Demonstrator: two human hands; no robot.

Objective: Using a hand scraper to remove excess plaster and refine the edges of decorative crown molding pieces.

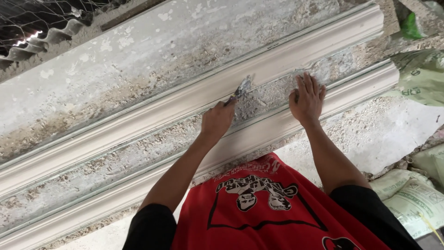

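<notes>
A long pale moulding (138,122) runs slantwise across a rough, crumbly concrete surface (138,60), wire mesh (41,16) at far left and sacks (411,192) at right. The left hand (217,119) is closed around a small trowel (240,89) (blade tipped up-right, along the moulding's groove). The right hand (306,99) lies flat, fingers spread, on the plaster.

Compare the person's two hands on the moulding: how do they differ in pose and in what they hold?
The left hand is closed in a fist around a small scraper; the right hand holds nothing. The left hand keeps its fingers curled, while the right hand lies flat with fingers spread on the rough grey strip. Both rest on the long white moulding.
</notes>
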